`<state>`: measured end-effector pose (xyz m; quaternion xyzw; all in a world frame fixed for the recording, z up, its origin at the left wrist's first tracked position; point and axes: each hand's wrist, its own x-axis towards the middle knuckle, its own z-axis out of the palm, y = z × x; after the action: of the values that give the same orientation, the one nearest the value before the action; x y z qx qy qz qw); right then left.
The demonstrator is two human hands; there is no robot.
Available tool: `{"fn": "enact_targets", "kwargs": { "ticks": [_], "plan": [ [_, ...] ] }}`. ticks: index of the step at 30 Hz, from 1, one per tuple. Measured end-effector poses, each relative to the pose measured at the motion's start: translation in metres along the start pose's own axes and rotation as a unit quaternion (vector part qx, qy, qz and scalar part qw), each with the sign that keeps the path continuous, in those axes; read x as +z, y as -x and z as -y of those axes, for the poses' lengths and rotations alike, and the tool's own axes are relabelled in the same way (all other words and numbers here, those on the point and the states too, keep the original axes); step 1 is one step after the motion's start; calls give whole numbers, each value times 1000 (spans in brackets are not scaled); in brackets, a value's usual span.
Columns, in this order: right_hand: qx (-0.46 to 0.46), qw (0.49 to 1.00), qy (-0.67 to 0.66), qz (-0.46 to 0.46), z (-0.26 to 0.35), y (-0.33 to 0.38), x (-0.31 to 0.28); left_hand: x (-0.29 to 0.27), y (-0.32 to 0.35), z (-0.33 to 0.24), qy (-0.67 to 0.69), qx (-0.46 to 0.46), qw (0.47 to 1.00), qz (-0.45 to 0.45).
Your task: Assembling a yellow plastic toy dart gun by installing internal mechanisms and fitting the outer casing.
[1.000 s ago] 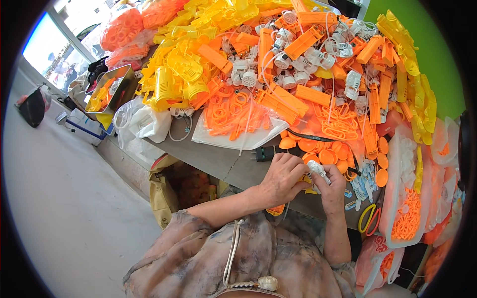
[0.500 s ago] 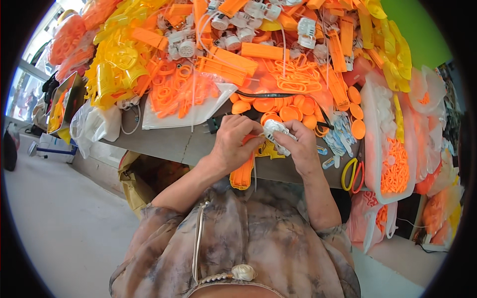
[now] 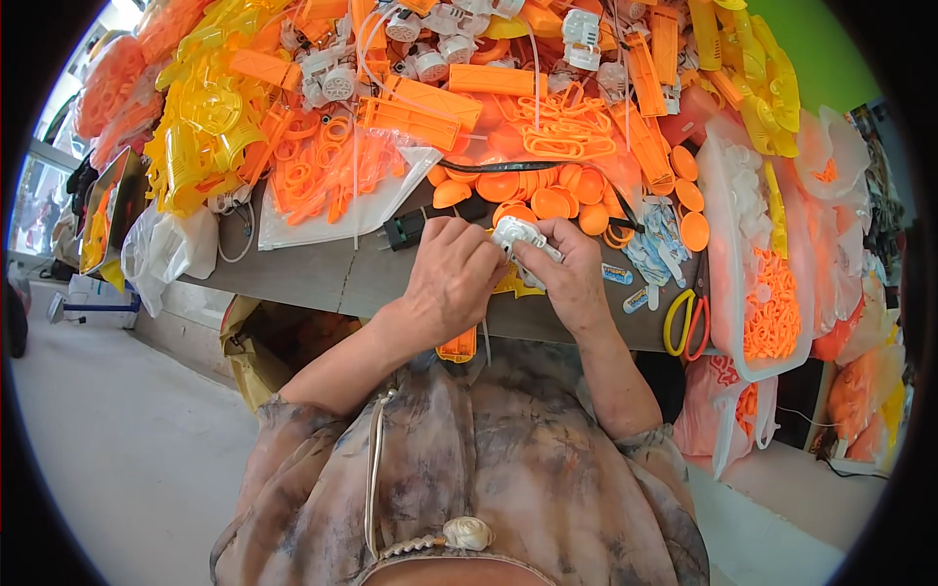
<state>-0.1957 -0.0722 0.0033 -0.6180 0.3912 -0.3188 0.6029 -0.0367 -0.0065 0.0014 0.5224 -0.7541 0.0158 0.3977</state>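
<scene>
My left hand (image 3: 451,283) and my right hand (image 3: 572,275) meet over the front edge of a grey table (image 3: 322,278). Together they grip a small white plastic part (image 3: 521,234), pinched between the fingertips of both. A yellow piece (image 3: 518,285) lies just under the hands, and an orange ribbed part (image 3: 457,345) sticks out below my left wrist. Orange round caps (image 3: 547,195) lie right behind the hands.
A huge heap of orange and yellow plastic parts (image 3: 410,107) with white motor pieces (image 3: 440,44) covers the table. A black plug (image 3: 403,230) lies left of the hands. Scissors with yellow and red handles (image 3: 686,322) and clear bags of orange parts (image 3: 772,293) sit right.
The view has swung so the hands sit nearer the middle. Both hands stay closed on the white part, turning it slightly between the fingers.
</scene>
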Motion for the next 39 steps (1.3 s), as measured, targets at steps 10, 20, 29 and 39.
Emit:
{"fn": "enact_targets", "kwargs": {
  "ticks": [10, 20, 29, 39],
  "plan": [
    [-23, 999, -22, -35, -4, 1, 7, 4, 5, -1, 28, 75, 996, -39],
    [0, 1000, 21, 20, 8, 3, 3, -10, -15, 23, 15, 138, 990, 35],
    [-21, 992, 118, 49, 10, 2, 1, -14, -22, 13, -9, 184, 978, 94],
    [-139, 958, 218, 127, 15, 12, -56, -8, -3, 13, 48, 101, 993, 30]
  ]
}}
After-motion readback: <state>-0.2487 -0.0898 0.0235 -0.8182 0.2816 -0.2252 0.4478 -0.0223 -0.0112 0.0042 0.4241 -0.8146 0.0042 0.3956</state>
